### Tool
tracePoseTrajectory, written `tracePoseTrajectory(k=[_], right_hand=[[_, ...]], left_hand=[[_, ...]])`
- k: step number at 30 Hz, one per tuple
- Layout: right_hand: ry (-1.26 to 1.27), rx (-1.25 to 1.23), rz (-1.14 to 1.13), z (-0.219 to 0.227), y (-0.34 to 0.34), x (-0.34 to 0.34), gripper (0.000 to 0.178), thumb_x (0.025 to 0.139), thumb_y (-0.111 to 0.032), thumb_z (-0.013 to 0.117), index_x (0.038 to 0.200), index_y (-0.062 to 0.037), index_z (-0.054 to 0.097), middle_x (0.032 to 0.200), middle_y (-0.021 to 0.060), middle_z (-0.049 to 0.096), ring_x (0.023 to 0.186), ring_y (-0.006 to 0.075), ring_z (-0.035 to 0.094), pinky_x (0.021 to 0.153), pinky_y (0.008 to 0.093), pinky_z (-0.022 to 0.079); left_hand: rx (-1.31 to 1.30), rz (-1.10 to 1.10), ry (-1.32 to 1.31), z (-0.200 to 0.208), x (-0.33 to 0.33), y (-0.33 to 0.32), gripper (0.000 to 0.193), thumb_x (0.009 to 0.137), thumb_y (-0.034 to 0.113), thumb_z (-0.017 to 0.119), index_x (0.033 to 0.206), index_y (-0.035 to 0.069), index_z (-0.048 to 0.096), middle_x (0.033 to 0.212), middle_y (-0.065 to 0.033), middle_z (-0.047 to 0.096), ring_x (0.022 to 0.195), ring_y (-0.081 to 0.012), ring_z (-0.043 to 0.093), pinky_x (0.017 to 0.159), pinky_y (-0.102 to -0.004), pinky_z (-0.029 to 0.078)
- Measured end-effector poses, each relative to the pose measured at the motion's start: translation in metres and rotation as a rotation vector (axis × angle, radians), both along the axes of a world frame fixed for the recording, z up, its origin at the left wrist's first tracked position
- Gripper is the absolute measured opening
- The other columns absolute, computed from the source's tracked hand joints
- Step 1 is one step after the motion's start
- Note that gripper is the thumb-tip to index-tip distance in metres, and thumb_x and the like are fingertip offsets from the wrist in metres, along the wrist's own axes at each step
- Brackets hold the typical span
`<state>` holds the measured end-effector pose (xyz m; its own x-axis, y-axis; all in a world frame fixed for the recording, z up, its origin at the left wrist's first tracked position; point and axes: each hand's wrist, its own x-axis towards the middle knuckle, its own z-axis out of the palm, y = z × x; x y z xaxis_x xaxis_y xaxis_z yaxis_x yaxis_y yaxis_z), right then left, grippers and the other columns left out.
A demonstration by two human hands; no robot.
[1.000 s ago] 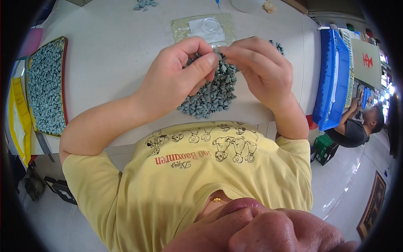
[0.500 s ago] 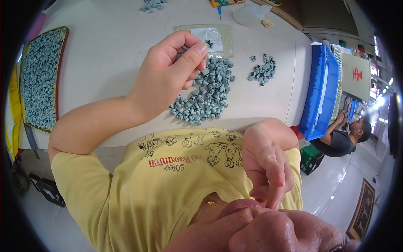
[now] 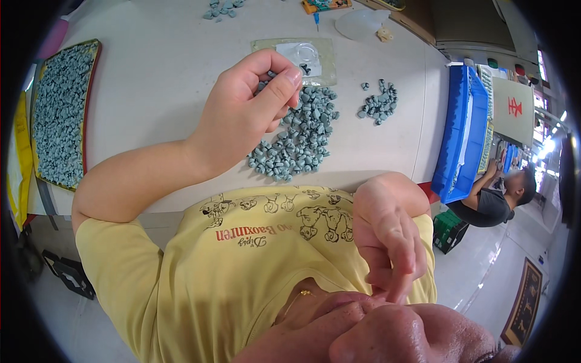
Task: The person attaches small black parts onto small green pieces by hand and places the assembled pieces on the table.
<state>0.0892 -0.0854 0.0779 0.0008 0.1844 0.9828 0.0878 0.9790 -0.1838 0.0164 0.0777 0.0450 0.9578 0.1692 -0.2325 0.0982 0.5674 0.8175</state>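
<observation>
My left hand (image 3: 248, 106) is raised over the table, its thumb and forefinger pinched together. At their tips sits a small dark grey-green piece (image 3: 305, 70); more such pieces show in the curl of the fingers. Just below and beside that hand lies a pile of small grey-green pieces (image 3: 302, 139), partly covered by it. Behind the fingertips is a flat clear-greenish mat (image 3: 327, 60) with a white sheet and a clear round dish (image 3: 307, 53) on it. My right hand (image 3: 390, 233) is up by my face, fingers loosely bent and touching it, with nothing visible in them.
A red-rimmed tray (image 3: 89, 100) full of pieces stands at left. Smaller groups of pieces (image 3: 378, 104) lie at right and at the far edge (image 3: 219, 9). A blue bin (image 3: 460, 139) stands beyond the table's right side; a co-worker (image 3: 493, 202) sits farther off.
My left hand has shifted slightly right, and the pinched piece has moved a little down and right with it. My right hand has moved slightly, still at my face.
</observation>
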Motion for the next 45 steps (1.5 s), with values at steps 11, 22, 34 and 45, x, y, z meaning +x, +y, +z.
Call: tracePoseTrajectory(k=[11, 22, 34, 45], right_hand=[[0.013, -0.087, 0.068, 0.004, -0.004, 0.005, 0.022, 0.08, 0.009, 0.051, 0.067, -0.008, 0.057, 0.09, -0.005, 0.057, 0.105, 0.0023, 0.051, 0.109, 0.0264, 0.026], [-0.053, -0.09, 0.039, 0.003, -0.004, 0.009, 0.023, 0.08, 0.01, 0.05, 0.077, -0.0091, 0.063, 0.09, -0.0061, 0.057, 0.103, 0.0011, 0.051, 0.109, 0.0264, 0.027], [-0.056, -0.069, 0.063, 0.002, -0.001, 0.014, 0.023, 0.078, 0.01, 0.052, 0.074, -0.009, 0.063, 0.082, -0.0057, 0.054, 0.1, 0.0005, 0.052, 0.109, 0.026, 0.025], [-0.084, -0.573, -0.794, 0.007, -0.001, 0.038, 0.021, 0.078, 0.014, 0.049, 0.087, 0.0001, 0.061, 0.085, 0.0065, 0.057, 0.076, 0.0189, 0.057, 0.067, 0.028, 0.045]], left_hand=[[0.117, -0.037, 0.01, 0.003, 0.0, -0.003, 0.012, 0.093, 0.018, 0.045, 0.09, 0.006, 0.046, 0.077, 0.0, 0.047, 0.053, -0.002, 0.029, 0.045, -0.017, 0.025], [0.114, -0.09, -0.036, 0.001, -0.001, 0.0, 0.013, 0.092, 0.018, 0.044, 0.089, 0.006, 0.046, 0.073, 0.0006, 0.046, 0.052, -0.0022, 0.029, 0.045, -0.0178, 0.026], [0.177, -0.078, -0.069, -0.004, 0.002, 0.0, 0.01, 0.09, 0.015, 0.044, 0.091, 0.005, 0.044, 0.073, -0.0004, 0.045, 0.054, -0.0031, 0.031, 0.046, -0.0184, 0.028], [0.208, -0.058, -0.099, 0.001, 0.003, -0.007, 0.008, 0.09, 0.012, 0.044, 0.09, 0.004, 0.045, 0.071, -0.0002, 0.045, 0.053, -0.0029, 0.031, 0.045, -0.0183, 0.028]])
